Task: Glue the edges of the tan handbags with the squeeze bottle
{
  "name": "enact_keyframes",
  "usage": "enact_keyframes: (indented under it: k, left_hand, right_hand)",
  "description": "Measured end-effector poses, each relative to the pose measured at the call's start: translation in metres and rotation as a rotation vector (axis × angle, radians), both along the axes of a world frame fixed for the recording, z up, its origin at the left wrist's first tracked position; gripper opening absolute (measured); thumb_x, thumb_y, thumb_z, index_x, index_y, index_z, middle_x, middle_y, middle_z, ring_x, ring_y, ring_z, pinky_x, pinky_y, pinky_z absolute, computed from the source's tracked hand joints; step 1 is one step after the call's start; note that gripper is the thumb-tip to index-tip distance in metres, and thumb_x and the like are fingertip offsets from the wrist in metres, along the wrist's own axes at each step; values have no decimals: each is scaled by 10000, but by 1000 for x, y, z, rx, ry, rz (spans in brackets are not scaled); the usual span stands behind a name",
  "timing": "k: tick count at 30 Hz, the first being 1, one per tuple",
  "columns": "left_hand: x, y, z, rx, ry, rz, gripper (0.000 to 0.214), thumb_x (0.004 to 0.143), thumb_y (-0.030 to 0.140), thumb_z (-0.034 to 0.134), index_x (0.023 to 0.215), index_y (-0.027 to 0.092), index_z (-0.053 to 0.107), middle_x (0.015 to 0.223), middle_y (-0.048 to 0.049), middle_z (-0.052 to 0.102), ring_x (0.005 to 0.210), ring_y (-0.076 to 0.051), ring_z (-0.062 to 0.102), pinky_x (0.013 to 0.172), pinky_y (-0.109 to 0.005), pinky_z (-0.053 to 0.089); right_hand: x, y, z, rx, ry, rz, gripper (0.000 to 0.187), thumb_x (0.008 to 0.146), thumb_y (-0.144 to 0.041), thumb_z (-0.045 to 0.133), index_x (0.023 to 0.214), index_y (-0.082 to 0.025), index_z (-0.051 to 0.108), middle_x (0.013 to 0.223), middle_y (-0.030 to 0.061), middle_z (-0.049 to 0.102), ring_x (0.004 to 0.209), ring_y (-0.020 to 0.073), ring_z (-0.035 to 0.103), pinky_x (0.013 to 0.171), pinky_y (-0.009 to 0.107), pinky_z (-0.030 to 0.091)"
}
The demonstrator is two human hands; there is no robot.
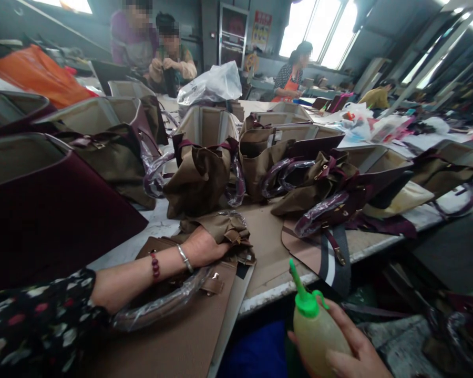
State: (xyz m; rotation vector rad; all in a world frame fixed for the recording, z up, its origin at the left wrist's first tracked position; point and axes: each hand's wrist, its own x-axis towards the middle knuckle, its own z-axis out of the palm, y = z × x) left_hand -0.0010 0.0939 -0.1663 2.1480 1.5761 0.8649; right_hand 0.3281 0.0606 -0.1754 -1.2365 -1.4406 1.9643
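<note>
Two hands: both belong to the person wearing the camera, one on the work and one off the table's near edge.
Left hand (205,247): knuckles up on the flat bag (189,336), fingers curled into the bunched tan lining (223,227) and closed on it. The grip looks meant to pin the loose cloth so it cannot slide.
Flat bag: lies on its side at the near edge of the table (268,295), partly overhanging it, under the left forearm. Laid down like this, its lining is within easy reach.
Handle (161,303): wrapped in clear film, it curves out from under the wrist on the flat bag's near side. The film probably keeps marks off it.
Right hand (352,353): right of the flat bag and lower than the table edge, wrapped tight round the bottle (317,333).
Bottle: soft, with yellowish fluid inside. Its green nozzle (299,286) points up and leans toward the flat bag, probably so that nothing runs out.
Other bags (203,170): in rows behind the flat bag, standing upright with linings spilling out and handles film-wrapped.
Red bag (43,215): just left of the flat bag, upright.
White sack (211,84): far behind the flat bag, on top of the rows.
People: three, far behind the flat bag, their hands well apart from these two.
</note>
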Motion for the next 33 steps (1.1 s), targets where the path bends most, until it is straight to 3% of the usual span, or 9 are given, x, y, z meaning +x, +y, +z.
enact_keyframes:
  k: [3,7,10,14,18,22,27,33]
  left_hand:
    - [-1,1,-2,-17,-3,8,290,818,222,463,1055,168,620,1105,-82,644,1050,-235,583,970,-394,445]
    - [-3,4,-5,-64,-18,-20,272,820,214,464,1034,182,628,1107,-71,647,1051,-221,586,977,-380,446]
    - [-5,8,-7,-68,-33,-42,299,820,209,458,1064,159,624,1143,-90,632,1091,-239,565,1013,-401,415]
    - [-6,12,-7,-123,-79,-126,278,826,194,446,1017,179,649,1115,-63,647,1058,-215,580,1015,-362,410]
    - [-6,16,-9,-152,-106,-145,252,840,202,451,983,173,656,1040,-47,668,977,-188,603,992,-343,422]
    - [-7,17,-13,-169,-122,-145,229,856,240,471,978,171,652,1039,-48,664,982,-185,593,980,-339,424]
    - [-7,18,-11,-182,-119,-162,240,859,240,466,1003,168,643,1075,-52,647,1012,-188,571,973,-329,420]
    - [-5,17,-8,-151,-132,-169,237,848,241,455,968,159,642,1023,-54,652,958,-180,578,934,-315,438]
  right_hand:
    - [-2,5,1,139,-16,-27,662,730,-637,582,1271,-271,476,1053,103,650,834,281,671,722,406,549]
    - [-4,17,14,669,-284,104,470,693,-437,706,1120,-273,598,1052,67,650,852,238,671,694,283,566]
    - [-5,25,22,1052,-418,117,468,679,-315,725,1124,-277,585,1041,41,644,873,209,664,730,242,564]
    - [-8,36,19,1326,-448,141,411,747,-281,666,1147,-248,575,1076,70,603,954,213,634,797,268,553]
    - [-17,50,14,1450,-467,196,366,779,-275,634,1141,-246,585,1051,84,567,936,215,614,784,306,555]
    - [-26,56,16,1480,-508,259,329,804,-236,590,1133,-247,587,1037,96,555,943,233,582,784,353,547]
    - [-29,58,25,1445,-418,369,298,823,-206,567,1118,-243,585,987,76,582,895,191,598,744,273,547]
    - [-29,67,25,1484,-434,303,260,845,-233,556,1098,-249,613,926,72,595,836,194,608,716,290,543]
